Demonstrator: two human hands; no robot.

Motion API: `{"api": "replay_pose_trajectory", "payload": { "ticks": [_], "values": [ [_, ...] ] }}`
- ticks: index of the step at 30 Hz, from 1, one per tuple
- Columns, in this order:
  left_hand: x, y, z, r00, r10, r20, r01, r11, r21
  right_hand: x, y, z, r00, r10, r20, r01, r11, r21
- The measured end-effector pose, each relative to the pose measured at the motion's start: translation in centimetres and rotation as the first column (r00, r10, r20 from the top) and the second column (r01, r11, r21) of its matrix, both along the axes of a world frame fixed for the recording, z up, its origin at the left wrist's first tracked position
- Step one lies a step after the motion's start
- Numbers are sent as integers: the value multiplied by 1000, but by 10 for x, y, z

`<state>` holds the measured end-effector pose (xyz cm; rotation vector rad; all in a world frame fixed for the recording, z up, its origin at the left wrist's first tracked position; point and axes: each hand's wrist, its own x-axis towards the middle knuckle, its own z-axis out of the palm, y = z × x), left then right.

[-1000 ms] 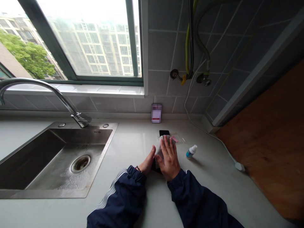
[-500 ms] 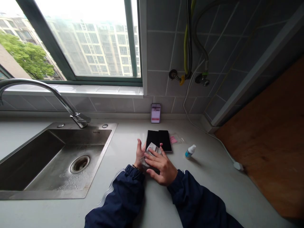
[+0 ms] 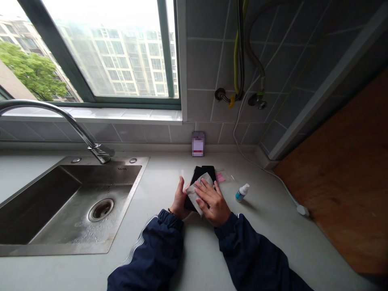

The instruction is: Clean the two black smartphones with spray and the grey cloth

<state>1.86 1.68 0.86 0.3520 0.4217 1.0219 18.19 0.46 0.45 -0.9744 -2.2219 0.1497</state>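
Observation:
My left hand [image 3: 179,201] grips a flat black device [image 3: 188,205] from its left side and below, thumb standing up. A light grey cloth [image 3: 193,194] lies across the device and hides most of its face. Over the cloth, my right hand [image 3: 214,203] presses with fingers spread along it and the thumb near its lower part. Just beyond, a black tablet-like device [image 3: 209,169] rests on the counter, partly covered by the cloth and hands. To the right stands a small white spray bottle [image 3: 242,192] with a blue label.
A phone [image 3: 198,144] leans upright against the tiled wall. Beside the tablet lies a clear packet with a pink piece [image 3: 221,177]. The steel sink [image 3: 129,210] and its faucet [image 3: 101,153] are on the left. A white cable [image 3: 283,184] runs along the right side.
The cloth and my right hand have shifted slightly right and away from me. The black device in my left hand now shows at the cloth's edges.

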Motion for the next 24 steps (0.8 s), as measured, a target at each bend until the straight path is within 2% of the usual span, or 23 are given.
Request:
{"api": "replay_pose_trajectory", "payload": {
  "ticks": [4, 7, 11, 15, 20, 24],
  "values": [
    [5, -4, 0, 995, -88, -56, 90, 995, 49, 8, 7, 0, 991, -136, -1, 136, 990, 26],
    [7, -5, -2, 994, -83, -69, 88, 993, 72, 10, 9, -1, 990, -138, 28, 138, 990, 27],
    [9, -4, -4, 996, -19, -90, 17, 1000, -20, 5, 3, -1, 994, -14, 108, 20, 998, -51],
    [10, -4, 2, 993, 28, -112, -41, 992, -116, -2, -6, 3, 978, 171, 121, -155, 980, -128],
    [6, -3, 11, 994, 93, -55, -97, 993, -63, -5, -11, 11, 948, 313, 56, -298, 936, -186],
    [-3, 3, 8, 993, 116, -26, -117, 993, -28, -5, -14, 12, 940, 341, 0, -337, 929, -150]
  ]
}}
